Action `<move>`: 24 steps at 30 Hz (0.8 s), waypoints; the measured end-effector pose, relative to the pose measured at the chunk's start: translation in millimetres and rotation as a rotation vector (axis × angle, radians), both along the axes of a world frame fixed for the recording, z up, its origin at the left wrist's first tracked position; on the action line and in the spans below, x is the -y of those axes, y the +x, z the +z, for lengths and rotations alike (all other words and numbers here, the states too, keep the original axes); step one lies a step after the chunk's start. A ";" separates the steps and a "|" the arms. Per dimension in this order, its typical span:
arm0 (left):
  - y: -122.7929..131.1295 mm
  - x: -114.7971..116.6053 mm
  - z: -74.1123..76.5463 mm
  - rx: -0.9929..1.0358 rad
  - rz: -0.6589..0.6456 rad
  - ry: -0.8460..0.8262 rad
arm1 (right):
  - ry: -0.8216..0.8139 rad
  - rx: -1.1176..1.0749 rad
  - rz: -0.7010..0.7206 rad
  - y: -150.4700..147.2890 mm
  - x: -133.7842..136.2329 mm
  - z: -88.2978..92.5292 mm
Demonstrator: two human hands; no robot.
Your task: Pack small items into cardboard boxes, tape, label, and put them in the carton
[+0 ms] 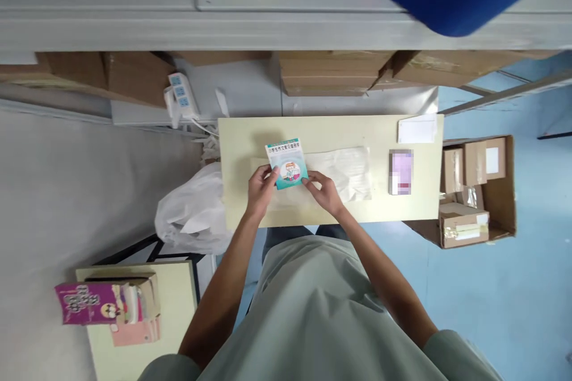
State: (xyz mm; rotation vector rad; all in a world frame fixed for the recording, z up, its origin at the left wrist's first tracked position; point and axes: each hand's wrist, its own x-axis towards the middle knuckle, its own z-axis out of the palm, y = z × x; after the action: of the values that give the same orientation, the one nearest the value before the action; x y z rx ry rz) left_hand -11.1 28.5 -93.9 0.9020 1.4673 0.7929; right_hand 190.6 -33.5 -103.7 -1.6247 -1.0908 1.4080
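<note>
Both my hands hold a small teal and white book (pixel 286 162) above the pale table (pixel 420 211). Its cover faces up, with a round cartoon picture and a line of dark characters. My left hand (pixel 261 190) pinches the lower left edge, thumb on the cover. At the lower right corner, my right hand (pixel 325 191) grips the book between thumb and fingers. Beneath the book and to its right lies a crumpled white plastic mailer (pixel 346 174), flat on the table and partly hidden by the book and my hands.
A blurred purple item (pixel 401 172) and a white card (pixel 416 129) lie at the table's right. Right of it stands an open carton (pixel 503 214) with small boxes. A white plastic bag (pixel 192 208) hangs left. Books (pixel 87 303) are stacked lower left; a shelf edge (pixel 250 30) crosses above.
</note>
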 end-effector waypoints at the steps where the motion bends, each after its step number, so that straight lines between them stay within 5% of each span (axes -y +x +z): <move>1: 21.1 9.0 -5.1 0.023 -0.038 -0.015 | -0.022 -0.020 -0.035 19.7 14.5 -0.5; 5: 94.2 41.7 -23.5 0.041 -0.170 -0.022 | -0.086 0.053 -0.148 82.9 67.4 -3.4; 8: 120.5 54.5 -32.3 -0.117 -0.222 -0.001 | -0.111 0.155 -0.161 105.4 89.1 -7.9; 16: 109.9 54.4 -48.4 -0.393 -0.364 -0.063 | -0.094 0.224 -0.153 97.7 88.3 -31.7; 24: 108.6 52.1 -52.9 -0.412 -0.359 -0.102 | -0.114 0.266 -0.104 104.7 89.0 -28.1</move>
State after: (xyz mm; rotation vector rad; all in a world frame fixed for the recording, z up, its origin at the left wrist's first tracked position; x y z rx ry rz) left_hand 97.5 -23.6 -146.8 1.2574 1.6161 0.2723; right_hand 295.4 -122.5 -131.9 -1.9648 -1.0711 1.2309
